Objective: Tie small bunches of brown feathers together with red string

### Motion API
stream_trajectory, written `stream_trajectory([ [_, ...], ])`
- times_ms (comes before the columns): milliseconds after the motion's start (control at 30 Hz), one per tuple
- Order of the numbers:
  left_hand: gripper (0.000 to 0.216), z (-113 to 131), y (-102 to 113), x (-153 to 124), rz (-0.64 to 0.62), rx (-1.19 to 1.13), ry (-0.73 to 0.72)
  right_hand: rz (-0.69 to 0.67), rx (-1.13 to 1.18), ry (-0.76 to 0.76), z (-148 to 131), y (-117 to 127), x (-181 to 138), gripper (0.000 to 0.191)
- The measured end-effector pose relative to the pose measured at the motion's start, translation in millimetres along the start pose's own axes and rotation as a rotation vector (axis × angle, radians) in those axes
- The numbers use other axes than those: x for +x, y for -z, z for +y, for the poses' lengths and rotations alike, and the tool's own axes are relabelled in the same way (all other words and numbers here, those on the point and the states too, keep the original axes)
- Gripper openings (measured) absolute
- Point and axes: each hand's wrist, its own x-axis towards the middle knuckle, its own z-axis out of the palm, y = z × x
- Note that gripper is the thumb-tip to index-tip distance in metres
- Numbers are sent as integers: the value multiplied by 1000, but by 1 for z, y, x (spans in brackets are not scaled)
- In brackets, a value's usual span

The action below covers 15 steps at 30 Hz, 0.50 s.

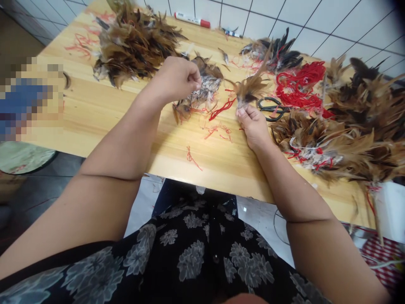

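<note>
My right hand [253,122] pinches a small bunch of brown feathers [251,88] by its pale quill end, tips pointing up and away. My left hand [180,78] is closed with curled fingers above a flattened pile of speckled feathers [204,90]; whatever the fingertips hold, if anything, is hidden or too small to make out. Between the hands lie short red cords [222,109] and loose red thread scraps [218,131]. Black-handled scissors [272,110] rest just right of the feather bunch, partly beside a tangle of red cord [300,86].
Large brown feather heaps lie at the back left [136,44] and along the right [363,114]; some on the right are tied with red cord. Dark feathers [275,52] sit near the tiled wall. A red-capped marker [192,20] lies at the wooden table's [104,122] back edge.
</note>
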Motion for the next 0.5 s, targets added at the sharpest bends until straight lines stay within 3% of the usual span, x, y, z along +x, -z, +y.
stream_trajectory([
  [33, 40, -1, -5, 2, 7, 41, -11, 3, 6, -5, -1, 0, 0, 73],
  [133, 32, -15, -28, 10, -38, 158, -249, 17, 27, -45, -6, 0, -2, 73],
  [233, 28, -36, -50, 21, -46, 229, -343, 24, 39, -78, -13, -1, -4, 69],
  [367, 21, -54, -63, 32, -49, 204, -368, 18, 59, -55, -16, -4, -5, 71],
  [500, 20, -55, -58, 37, 52, -38, -351, 16, 55, -20, -13, -5, -6, 71],
])
